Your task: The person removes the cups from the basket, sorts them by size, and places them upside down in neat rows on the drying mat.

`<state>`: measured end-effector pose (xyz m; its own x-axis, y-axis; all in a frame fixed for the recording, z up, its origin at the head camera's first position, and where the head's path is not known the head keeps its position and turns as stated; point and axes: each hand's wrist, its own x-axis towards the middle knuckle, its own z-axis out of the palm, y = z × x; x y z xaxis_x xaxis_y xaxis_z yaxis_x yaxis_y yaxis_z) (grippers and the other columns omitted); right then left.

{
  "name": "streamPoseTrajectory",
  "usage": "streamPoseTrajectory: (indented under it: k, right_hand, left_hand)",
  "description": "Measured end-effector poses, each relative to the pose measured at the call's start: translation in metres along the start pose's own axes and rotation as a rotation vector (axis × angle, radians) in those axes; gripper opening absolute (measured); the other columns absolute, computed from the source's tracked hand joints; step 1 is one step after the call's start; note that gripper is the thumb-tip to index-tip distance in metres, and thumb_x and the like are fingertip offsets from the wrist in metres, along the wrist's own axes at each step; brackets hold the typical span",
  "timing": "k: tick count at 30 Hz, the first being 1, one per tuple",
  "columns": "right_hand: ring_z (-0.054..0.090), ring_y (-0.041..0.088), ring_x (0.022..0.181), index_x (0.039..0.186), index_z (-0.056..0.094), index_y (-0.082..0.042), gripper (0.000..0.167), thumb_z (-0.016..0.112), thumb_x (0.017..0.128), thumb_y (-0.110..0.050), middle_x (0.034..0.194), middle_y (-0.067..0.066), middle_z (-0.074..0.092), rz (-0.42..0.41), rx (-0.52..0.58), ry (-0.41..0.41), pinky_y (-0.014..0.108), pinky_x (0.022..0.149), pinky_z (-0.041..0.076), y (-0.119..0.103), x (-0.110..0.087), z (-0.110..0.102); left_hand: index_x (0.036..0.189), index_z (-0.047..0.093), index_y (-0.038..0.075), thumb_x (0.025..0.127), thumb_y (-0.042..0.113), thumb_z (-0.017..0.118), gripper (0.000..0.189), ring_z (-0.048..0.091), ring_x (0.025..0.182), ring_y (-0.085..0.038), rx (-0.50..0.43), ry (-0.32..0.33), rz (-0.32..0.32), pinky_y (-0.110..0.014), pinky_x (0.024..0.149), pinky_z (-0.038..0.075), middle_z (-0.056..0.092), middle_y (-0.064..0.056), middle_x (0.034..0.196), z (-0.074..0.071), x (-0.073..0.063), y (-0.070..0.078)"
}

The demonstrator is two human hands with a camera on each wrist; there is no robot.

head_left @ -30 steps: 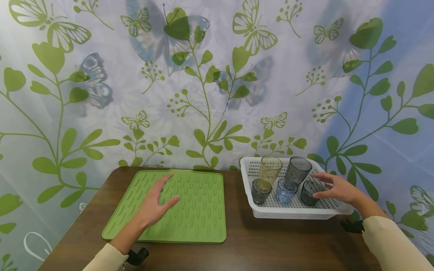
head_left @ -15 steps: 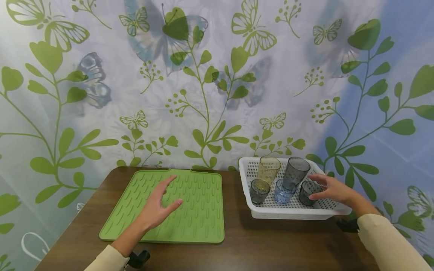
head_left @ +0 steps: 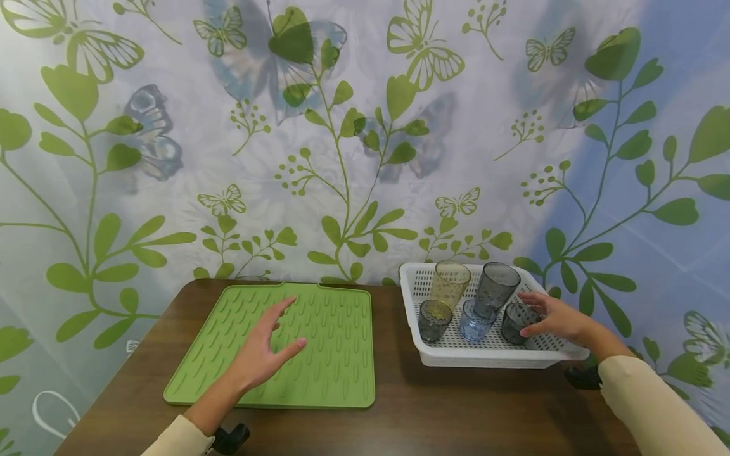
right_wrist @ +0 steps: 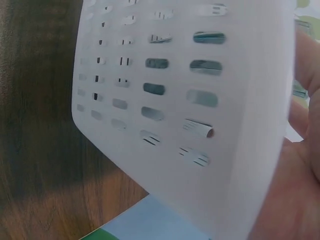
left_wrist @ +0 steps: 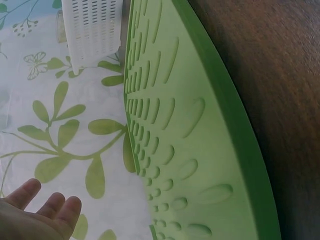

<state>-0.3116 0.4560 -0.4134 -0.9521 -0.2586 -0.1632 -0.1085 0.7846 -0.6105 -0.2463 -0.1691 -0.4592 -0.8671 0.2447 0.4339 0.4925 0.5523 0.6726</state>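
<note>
Above the green ribbed drying mat (head_left: 336, 354), my left hand (head_left: 259, 354) hovers with thumb and fingers spread apart. Several of its fingertips (left_wrist: 69, 212) show in the left wrist view, holding nothing. At the right, my right hand (head_left: 561, 323) reaches over the white basket (head_left: 485, 360). Its thumb and fingers curve loosely beside a small dark glass (head_left: 514, 326); contact cannot be made out. Also standing in the basket are a small blue glass (head_left: 476, 324), a small grey glass (head_left: 435, 324), a tall yellowish glass (head_left: 449, 282) and a tall grey glass (head_left: 497, 285).
Mat and basket lie on a brown wooden table (head_left: 399, 411), with bare wood between them. A curtain (head_left: 353, 139) printed with leaves and butterflies hangs directly behind the table. In the right wrist view, the basket's slotted wall (right_wrist: 170, 140) hides most of its contents.
The head view has shifted slightly, so everything sits a little further left. Both hands hold nearly the same pose, and the glasses stay in their places.
</note>
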Motion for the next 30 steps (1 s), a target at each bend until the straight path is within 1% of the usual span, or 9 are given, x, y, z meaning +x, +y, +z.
streamPoseTrajectory:
  k: [7, 9, 12, 16, 20, 23, 27, 30]
  right_hand:
    - [0.017, 0.067, 0.143, 0.161, 0.015, 0.006, 0.113, 0.088, 0.081, -0.027, 0.161, 0.038, 0.020, 0.021, 0.039, -0.021, 0.075, 0.104, 0.040, 0.0025, 0.0051, 0.0010]
    - [0.016, 0.067, 0.143, 0.161, 0.013, 0.006, 0.113, 0.087, 0.082, -0.027, 0.162, 0.039, 0.018, 0.027, 0.052, -0.027, 0.075, 0.104, 0.039, 0.0031, 0.0056, 0.0012]
    - [0.017, 0.066, 0.143, 0.161, 0.012, 0.008, 0.114, 0.087, 0.082, -0.028, 0.161, 0.039, 0.018, 0.039, 0.060, -0.029, 0.074, 0.104, 0.040, 0.0042, 0.0057, 0.0020]
    - [0.022, 0.063, 0.143, 0.160, 0.014, 0.010, 0.112, 0.086, 0.083, -0.029, 0.160, 0.040, 0.020, 0.061, 0.039, -0.019, 0.072, 0.105, 0.042, 0.0049, 0.0060, 0.0028]
    - [0.025, 0.063, 0.141, 0.157, 0.016, 0.014, 0.110, 0.085, 0.085, -0.030, 0.158, 0.042, 0.023, 0.064, 0.006, -0.006, 0.072, 0.105, 0.041, 0.0042, 0.0057, 0.0036]
    - [0.029, 0.064, 0.139, 0.155, 0.019, 0.017, 0.107, 0.085, 0.086, -0.030, 0.155, 0.044, 0.027, 0.066, -0.025, 0.004, 0.070, 0.104, 0.043, 0.0049, 0.0064, 0.0045]
    - [0.034, 0.063, 0.137, 0.154, 0.022, 0.017, 0.103, 0.084, 0.087, -0.031, 0.152, 0.043, 0.034, 0.080, -0.042, 0.012, 0.067, 0.101, 0.048, 0.0063, 0.0085, 0.0057]
    - [0.036, 0.064, 0.135, 0.153, 0.024, 0.017, 0.101, 0.083, 0.088, -0.031, 0.151, 0.043, 0.035, 0.083, -0.045, 0.015, 0.066, 0.100, 0.048, 0.0079, 0.0100, 0.0070]
  left_hand:
    - [0.160, 0.031, 0.031, 0.095, 0.037, 0.073, 0.078, 0.049, 0.138, -0.039, 0.003, -0.002, -0.006, -0.061, 0.107, 0.048, 0.040, -0.010, 0.161, -0.0006, -0.0014, -0.0026]
    - [0.160, 0.031, 0.031, 0.095, 0.037, 0.073, 0.078, 0.049, 0.138, -0.039, 0.004, -0.003, -0.006, -0.061, 0.106, 0.048, 0.039, -0.010, 0.161, -0.0006, -0.0016, -0.0029]
    - [0.160, 0.032, 0.030, 0.095, 0.036, 0.073, 0.077, 0.049, 0.138, -0.039, 0.005, -0.004, -0.007, -0.061, 0.106, 0.048, 0.039, -0.010, 0.161, -0.0004, -0.0016, -0.0031]
    - [0.160, 0.032, 0.030, 0.095, 0.037, 0.073, 0.078, 0.048, 0.138, -0.038, 0.006, -0.007, -0.012, -0.060, 0.106, 0.049, 0.040, -0.010, 0.161, -0.0003, -0.0019, -0.0023]
    - [0.161, 0.031, 0.031, 0.095, 0.036, 0.073, 0.078, 0.048, 0.139, -0.037, 0.002, -0.011, -0.013, -0.060, 0.106, 0.048, 0.040, -0.010, 0.161, -0.0003, -0.0026, -0.0026]
    - [0.161, 0.031, 0.032, 0.095, 0.036, 0.073, 0.078, 0.048, 0.139, -0.037, 0.003, -0.012, -0.009, -0.060, 0.106, 0.048, 0.040, -0.010, 0.160, 0.0000, -0.0032, -0.0038]
    - [0.161, 0.030, 0.032, 0.095, 0.035, 0.073, 0.078, 0.048, 0.138, -0.038, 0.008, -0.011, -0.006, -0.061, 0.105, 0.049, 0.040, -0.010, 0.160, 0.0003, -0.0037, -0.0058]
    - [0.161, 0.030, 0.032, 0.095, 0.036, 0.073, 0.078, 0.048, 0.138, -0.038, 0.012, -0.010, -0.005, -0.061, 0.105, 0.049, 0.040, -0.010, 0.160, 0.0004, -0.0038, -0.0070]
